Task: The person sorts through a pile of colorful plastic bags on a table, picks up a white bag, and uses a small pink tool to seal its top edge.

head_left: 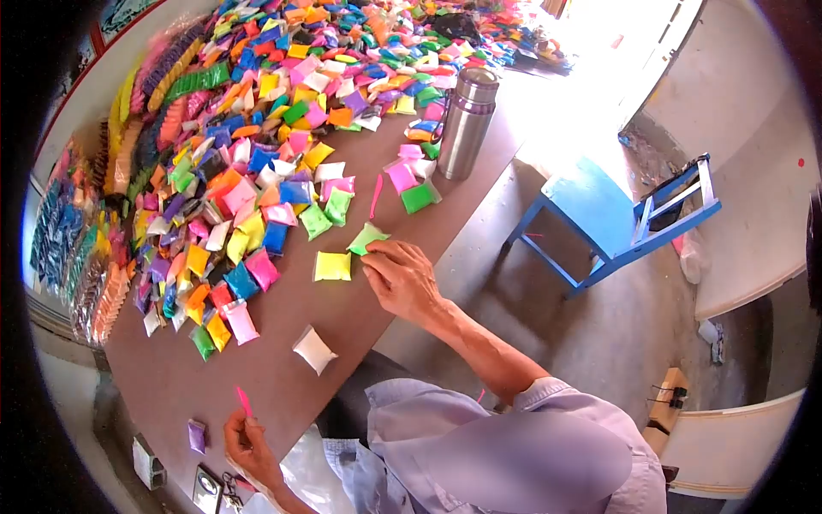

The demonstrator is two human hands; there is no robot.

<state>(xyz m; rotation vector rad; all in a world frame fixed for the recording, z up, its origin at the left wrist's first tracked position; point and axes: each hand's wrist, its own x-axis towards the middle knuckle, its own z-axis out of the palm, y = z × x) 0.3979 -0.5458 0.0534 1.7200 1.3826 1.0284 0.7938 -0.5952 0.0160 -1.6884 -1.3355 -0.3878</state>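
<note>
View from above over a brown table (360, 325), dark and curved at the corners. The far end of the table is washed out by sunlight, so the packets there cannot be told apart. A lilac shirt (514, 454) fills the bottom of the view and hides the table's near edge. Small objects at the bottom edge beside the left hand are too cut off to name.

The right hand (401, 276) reaches across the table, its fingertips narrowed onto the near corner of a green packet (368, 237). The packet lies flat just beside a yellow packet (332, 265), at the edge of a large heap (257, 154) of coloured packets. Its long axis runs from lower left to upper right.

The left hand (250, 445), partly cut off by the frame, pinches a pink strip (244, 401). The strip stands nearly upright out of the fingers, with its free end leaning up and left.

A white packet (314, 349) lies alone between the hands. A steel flask (467, 122) stands upright farther along the table.
</note>
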